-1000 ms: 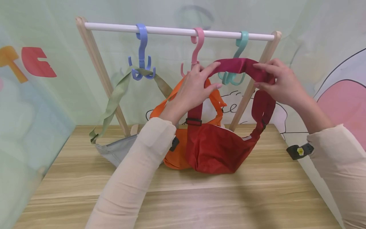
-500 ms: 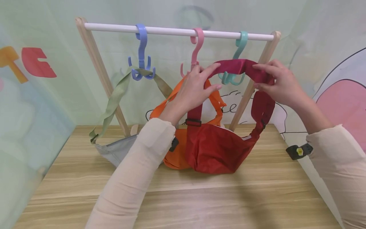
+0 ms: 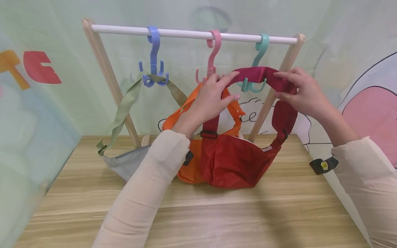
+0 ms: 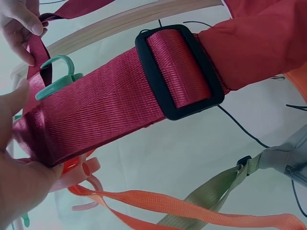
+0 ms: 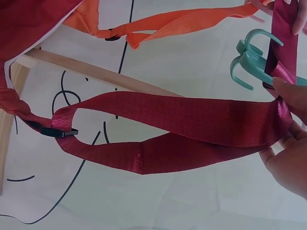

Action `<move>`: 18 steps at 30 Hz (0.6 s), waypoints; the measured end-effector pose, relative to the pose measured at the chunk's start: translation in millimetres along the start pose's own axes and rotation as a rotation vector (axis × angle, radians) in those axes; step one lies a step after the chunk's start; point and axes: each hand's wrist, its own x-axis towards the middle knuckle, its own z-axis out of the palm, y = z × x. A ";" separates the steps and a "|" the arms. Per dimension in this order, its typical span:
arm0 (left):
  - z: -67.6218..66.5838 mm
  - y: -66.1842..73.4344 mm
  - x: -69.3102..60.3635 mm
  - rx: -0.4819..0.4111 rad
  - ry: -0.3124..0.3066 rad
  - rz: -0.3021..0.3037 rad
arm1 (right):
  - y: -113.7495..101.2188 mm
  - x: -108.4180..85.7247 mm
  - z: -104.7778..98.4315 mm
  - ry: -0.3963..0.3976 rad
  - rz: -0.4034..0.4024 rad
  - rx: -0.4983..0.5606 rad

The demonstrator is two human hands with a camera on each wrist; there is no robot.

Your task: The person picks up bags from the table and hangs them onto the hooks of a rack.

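Note:
Both hands hold the wide dark red strap (image 3: 252,74) of a red waist bag (image 3: 235,162), raised into an arch. My left hand (image 3: 214,94) grips the strap's left side, thumb apart from the forefinger; the left wrist view shows the strap (image 4: 100,100) passing between them. On the other side my right hand (image 3: 305,89) pinches the strap between thumb and fingers. The arch crosses the teal hook (image 3: 255,86), with a front prong tip overlapping the strap's lower edge. The bag's base touches the table. A black slider buckle (image 4: 180,72) sits on the strap.
A white bar (image 3: 186,33) on wooden legs carries the hooks. From the blue hook (image 3: 154,58) hangs a grey bag (image 3: 127,162) by its olive strap. An orange bag (image 3: 190,172) hangs by its strap near the pink hook (image 3: 212,55), partly behind my left arm.
Both hands have lowered slightly with the red strap, so its arch sits a little lower across the teal hook. The other bags have not moved.

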 end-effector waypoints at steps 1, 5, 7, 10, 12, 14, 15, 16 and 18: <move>0.2 -0.1 -0.2 -0.001 -0.002 -0.002 | 0.0 0.0 0.2 -0.002 -0.001 0.001; 1.1 -0.4 -0.9 -0.014 -0.014 -0.008 | 1.0 -0.1 1.2 -0.005 -0.001 0.001; 1.6 -0.5 -1.5 -0.014 -0.024 -0.017 | 1.9 -0.2 1.7 -0.002 -0.008 -0.002; 2.1 -0.8 -2.3 -0.012 -0.037 -0.023 | 3.0 -0.7 2.3 0.001 -0.012 -0.006; 2.4 -0.9 -2.7 -0.009 -0.040 -0.024 | 3.5 -1.0 2.6 0.003 -0.011 -0.005; 2.8 -1.1 -3.0 -0.006 -0.038 -0.018 | 3.9 -1.4 2.8 0.002 -0.007 -0.002; 2.9 -1.1 -3.2 -0.004 -0.038 -0.018 | 3.9 -1.7 2.7 0.002 -0.005 -0.001; 3.2 -1.3 -3.3 -0.007 -0.036 -0.015 | 3.9 -2.0 2.7 0.003 -0.005 0.002; 3.8 -1.7 -3.4 -0.013 -0.035 -0.011 | 4.1 -2.3 2.7 0.000 -0.003 0.002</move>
